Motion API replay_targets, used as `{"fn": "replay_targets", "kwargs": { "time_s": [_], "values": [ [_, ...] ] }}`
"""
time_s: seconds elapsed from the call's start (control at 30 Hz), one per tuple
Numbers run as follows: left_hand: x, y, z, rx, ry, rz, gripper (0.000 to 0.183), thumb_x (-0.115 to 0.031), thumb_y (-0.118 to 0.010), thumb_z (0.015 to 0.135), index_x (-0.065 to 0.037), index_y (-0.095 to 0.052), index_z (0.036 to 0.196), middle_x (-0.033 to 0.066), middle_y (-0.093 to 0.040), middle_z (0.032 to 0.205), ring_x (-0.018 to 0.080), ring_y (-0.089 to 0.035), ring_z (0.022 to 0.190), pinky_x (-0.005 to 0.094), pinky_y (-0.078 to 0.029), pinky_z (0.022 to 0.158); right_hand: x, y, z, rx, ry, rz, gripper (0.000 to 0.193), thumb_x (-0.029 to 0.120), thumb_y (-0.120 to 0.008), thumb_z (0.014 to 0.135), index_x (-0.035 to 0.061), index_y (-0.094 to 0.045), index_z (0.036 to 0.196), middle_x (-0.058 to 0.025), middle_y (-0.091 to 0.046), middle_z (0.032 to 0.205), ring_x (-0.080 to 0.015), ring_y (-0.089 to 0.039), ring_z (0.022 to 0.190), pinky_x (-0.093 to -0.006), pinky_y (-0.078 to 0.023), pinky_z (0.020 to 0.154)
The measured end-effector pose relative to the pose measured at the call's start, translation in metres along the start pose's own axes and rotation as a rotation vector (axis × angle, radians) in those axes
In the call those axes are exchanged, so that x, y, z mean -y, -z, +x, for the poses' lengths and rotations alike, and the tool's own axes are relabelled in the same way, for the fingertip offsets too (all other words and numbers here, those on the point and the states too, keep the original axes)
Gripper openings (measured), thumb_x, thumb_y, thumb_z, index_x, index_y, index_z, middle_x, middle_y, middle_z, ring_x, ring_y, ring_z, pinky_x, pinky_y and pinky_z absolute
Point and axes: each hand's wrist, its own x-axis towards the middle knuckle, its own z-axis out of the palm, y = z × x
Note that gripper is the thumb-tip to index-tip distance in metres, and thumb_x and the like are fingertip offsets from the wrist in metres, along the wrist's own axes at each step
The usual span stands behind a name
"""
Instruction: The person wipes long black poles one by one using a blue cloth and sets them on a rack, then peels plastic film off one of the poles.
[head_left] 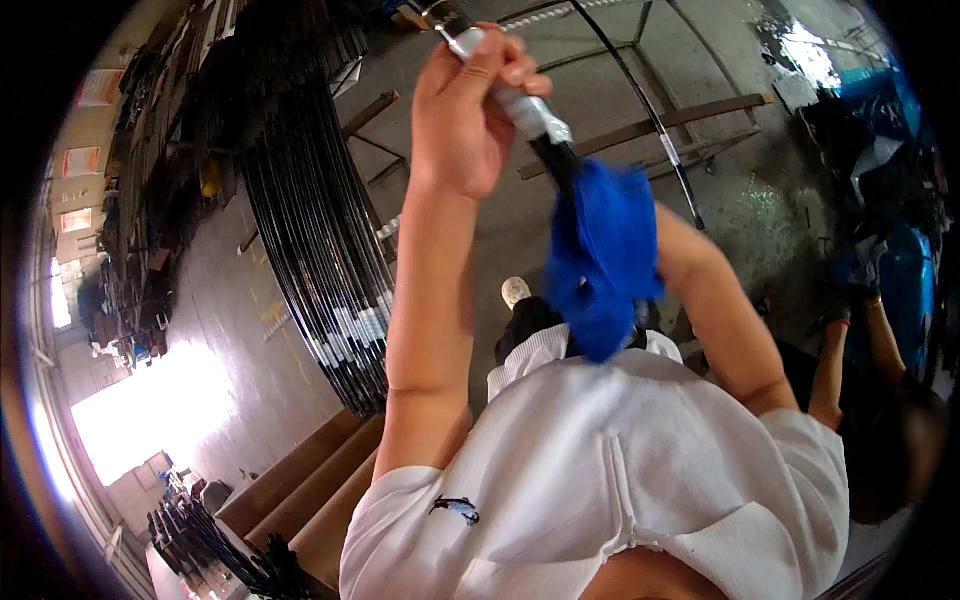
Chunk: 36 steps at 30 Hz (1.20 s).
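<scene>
A black rod (pixel 557 157) with a shiny silver-white section runs at a slant in front of me. My left hand (pixel 468 112) is closed around that silver-white part, thumb on top and fingers curled over it. Lower down, a blue cloth (pixel 605 250) covers the rod and hangs below it, slightly blurred. My right hand (pixel 668 238) grips the cloth on the rod; its fingers are hidden under the fabric. The rod's lower end cannot be seen behind the cloth.
Many similar black rods (pixel 315 230) lie side by side at the left. Ahead, a single rod (pixel 652 105) crosses a wooden bar (pixel 650 135) of a low stand. At right, another person's forearm (pixel 832 370) shows beside blue plastic (pixel 908 270). Brown ridged padding (pixel 300 465) sits lower left.
</scene>
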Motion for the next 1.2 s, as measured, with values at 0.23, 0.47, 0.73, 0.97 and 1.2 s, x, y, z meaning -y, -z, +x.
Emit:
{"fn": "replay_targets", "kwargs": {
  "time_s": [0.23, 0.47, 0.73, 0.97, 1.2],
  "values": [
    [-0.061, -0.003, 0.015, 0.125, -0.165, 0.253, 0.013, -0.011, -0.051, 0.09, 0.002, -0.054, 0.091, 0.0091, -0.052, 0.087, 0.0157, -0.049, 0.075, 0.0313, -0.043, 0.072, 0.029, -0.042, 0.015, 0.086, 0.196, -0.206, 0.037, 0.018, -0.068, 0.074, -0.0009, -0.056, 0.104, -0.008, -0.063, 0.084, -0.0142, -0.061, 0.066, -0.03, -0.052, 0.06],
    [-0.148, 0.024, 0.008, -0.011, -0.243, 0.287, 0.017, -0.007, -0.048, 0.091, 0.009, -0.049, 0.087, 0.0057, -0.043, 0.072, 0.0141, -0.042, 0.067, 0.0303, -0.039, 0.066, -0.076, 0.044, -0.027, -0.277, -0.133, -0.231, 0.039, 0.021, -0.06, 0.082, 0.0026, -0.055, 0.116, -0.0087, -0.062, 0.107, -0.0199, -0.06, 0.096, -0.0328, -0.047, 0.086],
    [-0.09, -0.015, -0.016, -0.165, -0.294, 0.413, 0.013, -0.008, -0.056, 0.088, 0.004, -0.051, 0.091, 0.0084, -0.049, 0.082, 0.0133, -0.046, 0.068, 0.0307, -0.043, 0.064, 0.01, 0.048, 0.027, 0.263, 0.47, 0.045, 0.05, 0.041, -0.051, 0.088, 0.0081, -0.047, 0.126, -0.015, -0.053, 0.122, -0.0261, -0.053, 0.111, -0.0407, -0.044, 0.094],
    [-0.057, -0.029, -0.018, -0.029, -0.333, 0.495, 0.011, -0.009, -0.057, 0.088, -0.001, -0.049, 0.089, 0.0083, -0.054, 0.074, 0.0124, -0.052, 0.064, 0.0263, -0.046, 0.062, 0.041, -0.081, 0.057, 0.02, 0.836, -0.571, 0.027, 0.02, -0.062, 0.082, 0.0068, -0.055, 0.104, -0.007, -0.058, 0.095, -0.0152, -0.054, 0.088, -0.0307, -0.045, 0.081],
    [-0.167, -0.003, -0.017, -0.149, -0.427, 0.461, 0.017, -0.008, -0.051, 0.091, 0.009, -0.05, 0.09, 0.0065, -0.044, 0.073, 0.0138, -0.044, 0.065, 0.0315, -0.04, 0.065, -0.059, -0.021, 0.024, 0.324, 0.444, -0.667, 0.027, 0.023, -0.062, 0.084, 0.0073, -0.059, 0.106, -0.0079, -0.062, 0.101, -0.0146, -0.059, 0.088, -0.0282, -0.048, 0.078]
  ]
}}
